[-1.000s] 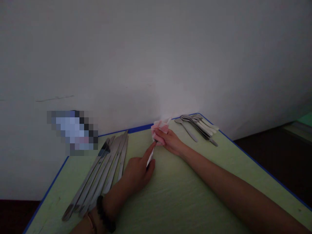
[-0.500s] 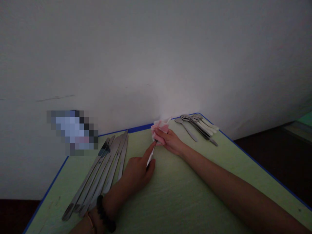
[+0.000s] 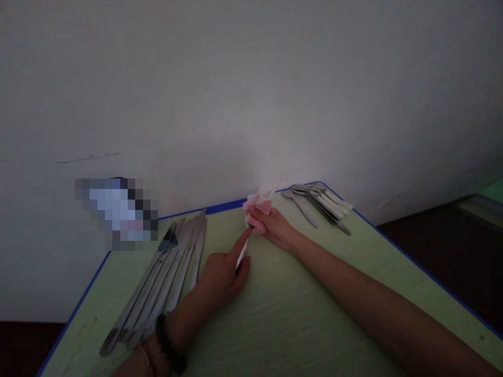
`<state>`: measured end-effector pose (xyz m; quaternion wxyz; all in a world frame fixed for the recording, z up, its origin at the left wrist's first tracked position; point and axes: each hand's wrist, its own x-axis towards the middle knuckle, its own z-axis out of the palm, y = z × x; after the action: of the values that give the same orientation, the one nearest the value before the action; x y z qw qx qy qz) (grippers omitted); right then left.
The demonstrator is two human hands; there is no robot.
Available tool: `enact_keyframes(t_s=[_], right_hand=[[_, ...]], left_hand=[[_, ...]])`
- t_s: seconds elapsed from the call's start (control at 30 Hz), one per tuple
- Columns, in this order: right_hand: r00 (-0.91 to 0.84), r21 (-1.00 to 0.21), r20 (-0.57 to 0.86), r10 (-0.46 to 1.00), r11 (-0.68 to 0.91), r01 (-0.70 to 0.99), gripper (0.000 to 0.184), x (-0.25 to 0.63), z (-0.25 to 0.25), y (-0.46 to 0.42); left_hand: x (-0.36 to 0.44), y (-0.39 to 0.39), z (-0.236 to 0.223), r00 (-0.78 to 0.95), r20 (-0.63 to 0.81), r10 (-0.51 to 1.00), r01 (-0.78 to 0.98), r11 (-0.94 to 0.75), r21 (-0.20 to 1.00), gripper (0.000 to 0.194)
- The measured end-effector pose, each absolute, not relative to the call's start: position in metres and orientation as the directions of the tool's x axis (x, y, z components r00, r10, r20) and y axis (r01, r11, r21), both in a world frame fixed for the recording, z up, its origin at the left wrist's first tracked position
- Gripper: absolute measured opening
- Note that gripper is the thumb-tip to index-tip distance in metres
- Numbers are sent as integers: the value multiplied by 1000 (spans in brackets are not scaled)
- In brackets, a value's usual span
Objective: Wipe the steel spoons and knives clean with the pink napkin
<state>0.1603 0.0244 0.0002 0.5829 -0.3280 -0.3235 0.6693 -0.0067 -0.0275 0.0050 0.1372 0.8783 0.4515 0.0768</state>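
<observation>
My left hand [image 3: 225,275] is closed around the shiny metal handle [image 3: 243,254] of a piece of cutlery, its index finger stretched along it. The far end of that piece disappears into a crumpled pink and white cloth [image 3: 257,203], so its kind cannot be made out. Gripping the cloth is my right hand [image 3: 277,229], thumb on top, with the cloth folded about the cutlery's end. Left of my left hand, several long metal table knives [image 3: 167,277] lie fanned side by side. Beyond my right hand lie several metal spoons [image 3: 308,196] and white-handled cutlery [image 3: 332,204].
The light green table [image 3: 283,319] has a blue edge and stands against a pale wall [image 3: 251,94]. A blurred-out, phone-like object [image 3: 118,212] leans at the back left. One spoon [image 3: 301,208] lies slightly apart from the right-hand pile. Dark floor shows at the right.
</observation>
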Motion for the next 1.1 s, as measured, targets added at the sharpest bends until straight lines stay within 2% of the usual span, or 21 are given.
enact_keyframes(t_s=[0.4,0.87,1.1], right_hand=[[-108,-809,-65,992,-116,-576,35,160,1,24],[-100,-828,-58,993,-104,-552,35,160,1,23],[-101,-824,-52,994,-99,-557,33,160,2,23]], left_hand=[[-7,-27,6,592,34,805,763,-573,299,59],[-6,-28,7,585,-2,811,776,-558,294,60],[-7,-27,6,587,34,809,766,-569,298,59]])
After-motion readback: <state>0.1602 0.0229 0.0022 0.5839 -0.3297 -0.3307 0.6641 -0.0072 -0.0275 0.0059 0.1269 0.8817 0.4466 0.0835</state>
